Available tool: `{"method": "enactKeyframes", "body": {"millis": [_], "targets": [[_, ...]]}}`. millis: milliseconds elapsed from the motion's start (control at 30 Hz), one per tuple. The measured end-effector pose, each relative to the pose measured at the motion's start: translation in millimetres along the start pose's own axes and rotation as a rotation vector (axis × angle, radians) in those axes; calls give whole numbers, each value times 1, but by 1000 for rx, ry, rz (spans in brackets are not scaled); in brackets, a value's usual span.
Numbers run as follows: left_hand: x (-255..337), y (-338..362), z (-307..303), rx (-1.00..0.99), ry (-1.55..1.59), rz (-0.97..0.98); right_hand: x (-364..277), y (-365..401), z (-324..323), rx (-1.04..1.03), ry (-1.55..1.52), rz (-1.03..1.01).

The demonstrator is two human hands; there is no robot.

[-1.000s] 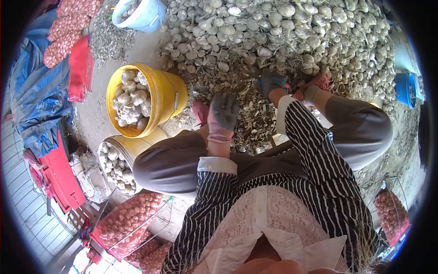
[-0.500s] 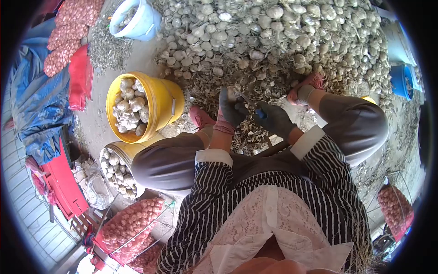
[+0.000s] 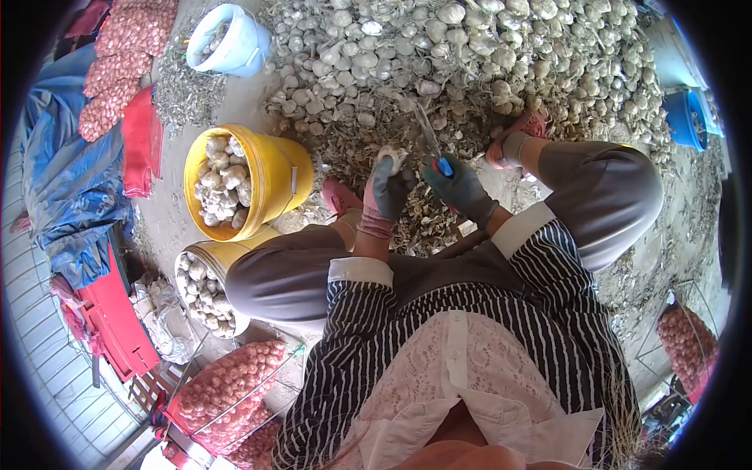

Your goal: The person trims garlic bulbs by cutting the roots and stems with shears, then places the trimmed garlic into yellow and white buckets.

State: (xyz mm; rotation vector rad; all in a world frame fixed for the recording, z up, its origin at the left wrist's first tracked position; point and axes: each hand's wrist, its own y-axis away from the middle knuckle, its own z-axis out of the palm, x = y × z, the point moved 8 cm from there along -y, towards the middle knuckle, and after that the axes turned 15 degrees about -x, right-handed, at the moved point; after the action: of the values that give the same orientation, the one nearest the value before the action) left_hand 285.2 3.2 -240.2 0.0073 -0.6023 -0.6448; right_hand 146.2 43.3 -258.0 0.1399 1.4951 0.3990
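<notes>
My left hand point(image 3: 392, 190), in a grey and pink glove, is closed around a pale garlic bulb point(image 3: 394, 158). To its right, my right hand point(image 3: 464, 190), also gloved, grips the blue handle of a knife point(image 3: 428, 131). The blade points up and away from me, apart from the bulb. Beyond both hands spreads a large heap of garlic bulbs point(image 3: 439, 47). Dry husks point(image 3: 423, 223) lie on the floor below the hands.
Left of my legs stand a yellow bucket point(image 3: 288, 176) of garlic and a second bucket point(image 3: 237, 270). A white bucket point(image 3: 249, 48) is farther back. Red mesh sacks point(image 3: 227, 388) lie lower left. At right is a blue bucket point(image 3: 681, 119).
The knife has swung upright, away from the left hand. The bulb now shows clearly at my left fingertips, and my right hand has moved slightly up.
</notes>
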Motion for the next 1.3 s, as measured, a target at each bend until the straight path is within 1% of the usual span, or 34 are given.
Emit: {"method": "enactKeyframes", "body": {"millis": [33,67,100,133,167,200,233,267,300,333,367,433,467,500,533,567,633,667,700,733,767,800,867,900,933,967,1000,1067,1133,1200,1267,1300], "targets": [[-7,1,3,-6,-127,-80,-16,1,3,4,1,4],[-13,2,4,-14,-255,-158,-42,2,4,17,-10,-76],[-14,2,4,-18,-253,-162,-58,4,3,31,-21,-156],[-19,3,5,-54,-346,-244,-41,-3,1,46,-50,-95],[-24,6,5,-90,-439,-326,-30,-5,0,51,-51,-93],[-21,9,9,27,-375,-360,-20,-5,1,61,-216,-43],[-26,9,2,29,-375,-361,-9,-5,2,68,-380,6],[-25,8,-7,45,-391,-282,-6,-3,1,65,-382,9],[-20,8,-9,62,-408,-203,-5,4,4,54,-530,143],[-20,8,-12,67,-411,-203,0,10,11,41,-676,277],[-15,8,-12,69,-355,-134,2,9,9,36,-680,276],[-2,5,-7,65,-244,-1,24,11,7,19,-778,402],[4,4,-5,62,-187,64,34,12,4,20,-782,399],[10,3,-6,60,-128,132,35,8,-11,37,-433,287],[14,0,-18,-53,-172,165,19,5,-17,51,-84,174],[9,2,-37,-48,-173,168,18,8,-19,45,-85,175],[19,6,-44,150,-650,125,-60,22,-9,12,831,-164],[24,6,-50,152,-827,155,-66,24,-8,13,831,-162],[24,4,-44,150,-825,153,-69,24,-3,-4,990,-99],[24,5,-43,228,-934,85,-67,23,0,-22,1148,-31],[25,6,-42,307,-1042,15,-67,24,1,-23,1149,-27],[25,7,-42,308,-1039,12,-63,23,3,-52,1183,13],[29,8,-40,374,-1366,-58,-58,22,6,-85,1220,57],[29,9,-33,374,-1360,-60,-52,21,7,-107,1198,93],[27,10,-27,347,-1267,-80,-46,21,8,-129,1175,128],[24,10,-22,320,-1176,-99,-39,20,8,-131,1178,130],[23,12,-25,322,-1173,-99,-36,20,11,-130,1162,102],[26,13,-19,318,-1546,-55,-29,21,10,-127,1144,77],[27,17,-16,347,-1587,-92,-22,23,13,-235,1093,139],[29,22,-14,378,-1636,-127,-11,22,10,-243,1065,158],[23,20,-15,311,-1514,-190,-3,15,1,-237,1035,173],[21,19,-6,302,-1522,-192,5,10,-3,-316,1084,244]]}}
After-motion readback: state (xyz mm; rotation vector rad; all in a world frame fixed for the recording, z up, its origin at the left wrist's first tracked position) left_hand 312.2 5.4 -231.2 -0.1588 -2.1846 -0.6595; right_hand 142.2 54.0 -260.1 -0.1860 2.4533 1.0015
